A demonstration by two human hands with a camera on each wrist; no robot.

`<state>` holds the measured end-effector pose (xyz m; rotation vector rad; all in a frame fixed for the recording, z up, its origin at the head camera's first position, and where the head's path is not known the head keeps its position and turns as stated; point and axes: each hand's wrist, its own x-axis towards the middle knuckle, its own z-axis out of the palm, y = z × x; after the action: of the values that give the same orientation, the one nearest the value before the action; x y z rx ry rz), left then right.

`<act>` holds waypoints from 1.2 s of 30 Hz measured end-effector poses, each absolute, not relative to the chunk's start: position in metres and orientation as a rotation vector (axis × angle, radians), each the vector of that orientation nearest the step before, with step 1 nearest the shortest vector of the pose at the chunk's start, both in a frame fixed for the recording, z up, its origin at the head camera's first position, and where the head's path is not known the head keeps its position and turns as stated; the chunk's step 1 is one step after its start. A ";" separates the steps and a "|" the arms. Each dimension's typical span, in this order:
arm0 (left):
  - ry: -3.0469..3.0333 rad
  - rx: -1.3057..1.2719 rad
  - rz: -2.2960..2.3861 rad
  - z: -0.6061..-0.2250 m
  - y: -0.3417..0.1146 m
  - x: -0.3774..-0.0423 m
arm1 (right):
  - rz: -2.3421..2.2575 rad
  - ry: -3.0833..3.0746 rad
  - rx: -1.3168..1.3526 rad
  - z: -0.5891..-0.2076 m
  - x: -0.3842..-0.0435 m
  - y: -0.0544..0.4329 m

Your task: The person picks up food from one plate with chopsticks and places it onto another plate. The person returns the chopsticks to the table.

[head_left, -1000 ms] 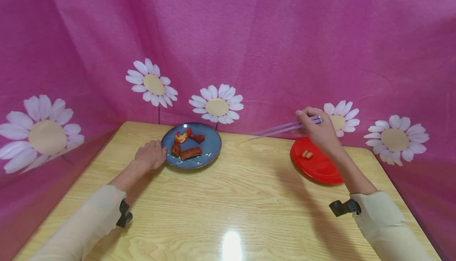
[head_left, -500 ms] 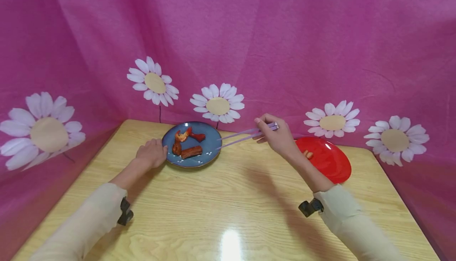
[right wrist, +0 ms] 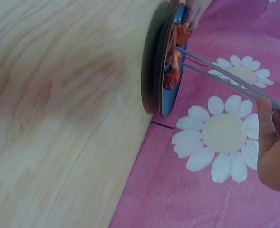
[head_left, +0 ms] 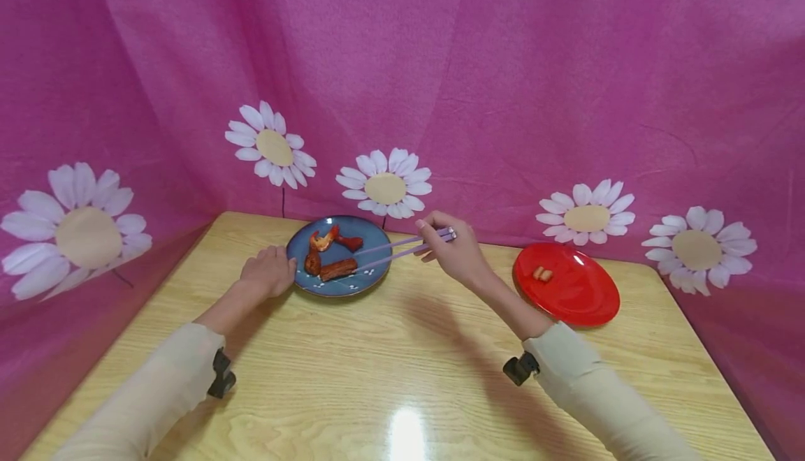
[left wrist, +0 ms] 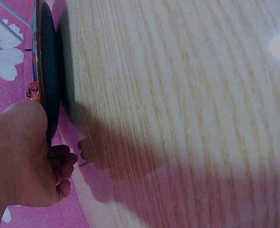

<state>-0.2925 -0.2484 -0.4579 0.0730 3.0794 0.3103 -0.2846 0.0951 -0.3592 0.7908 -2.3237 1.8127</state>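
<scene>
My left hand [head_left: 268, 270] grips the left rim of a blue plate [head_left: 377, 251], thumb at the edge and curled fingers under it in the left wrist view. On this plate lie a long brown piece of meat [head_left: 337, 269], a rounder brown piece [head_left: 312, 262], an orange shrimp-like piece [head_left: 323, 239] and a dark red piece [head_left: 349, 242]. My right hand [head_left: 455, 248] holds a pair of purple chopsticks [head_left: 402, 251], their tips apart over the plate near the long piece. Whether the tips touch food I cannot tell.
A red plate [head_left: 581, 286] stands at the right of the wooden table [head_left: 377, 363], with small light-brown pieces [head_left: 542, 274] on it. A pink cloth with printed daisies [head_left: 385, 187] hangs behind the table and along its sides.
My right hand has moved left with the chopsticks, from above the red plate to the blue plate, and the tips now lie over it. The left hand has stayed at the rim.
</scene>
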 end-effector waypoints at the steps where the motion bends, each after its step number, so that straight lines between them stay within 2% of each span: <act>1: 3.079 0.071 0.315 -0.458 -0.248 -0.292 | 1.810 -2.326 0.805 -0.357 -0.281 0.093; 10: 3.072 0.067 0.312 -0.460 -0.249 -0.294 | 1.771 -2.296 0.883 -0.352 -0.262 0.077; 18: 3.066 0.060 0.305 -0.458 -0.248 -0.294 | 1.589 -2.283 0.927 -0.388 -0.282 0.072; 36: 3.062 0.064 0.311 -0.456 -0.248 -0.293 | 1.306 -2.113 1.072 -0.405 -0.288 0.050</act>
<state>-0.2925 -0.2481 -0.4565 0.0642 3.0622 0.3115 -0.2879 0.0503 -0.4046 1.0719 -2.1133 1.3057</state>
